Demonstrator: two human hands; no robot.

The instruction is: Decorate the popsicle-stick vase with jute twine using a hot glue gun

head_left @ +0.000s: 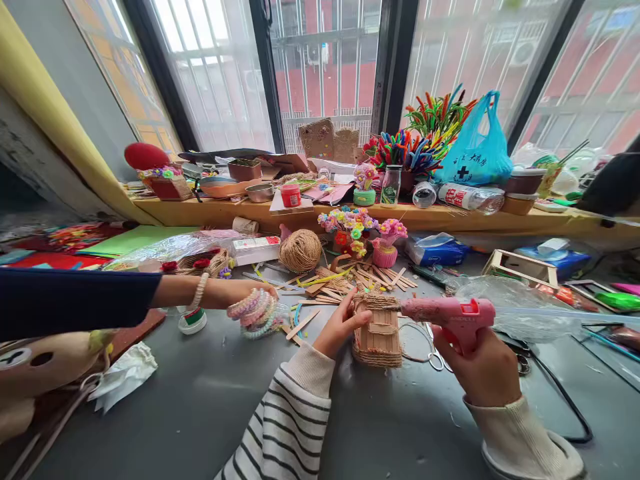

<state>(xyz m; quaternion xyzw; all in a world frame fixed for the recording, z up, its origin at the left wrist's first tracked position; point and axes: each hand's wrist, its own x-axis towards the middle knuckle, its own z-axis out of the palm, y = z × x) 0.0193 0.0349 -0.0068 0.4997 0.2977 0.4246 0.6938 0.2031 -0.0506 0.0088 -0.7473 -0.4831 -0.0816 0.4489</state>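
My left hand (344, 325) grips the left edge of a small box of wooden sticks (379, 333) trimmed with twine along its top and bottom. A pink hot glue gun (453, 312) is in my right hand (483, 367), fingers wrapped around its handle. Its nozzle points left and meets the box's upper right edge, by the twine; whether it touches cannot be made out. Behind the box lie loose craft sticks (390, 277). Scissors (436, 353) rest on the table between the box and my right hand, partly covered by it.
From the left reaches another person's hand (255, 293) with pastel beaded bracelets (256, 312). A twine ball (300, 251) and crocheted flowers (350, 223) stand behind the sticks. A black cable (565, 400) curves at right. Crumpled tissue (127, 373) lies at left. A cluttered ledge (320, 217) runs below the windows.
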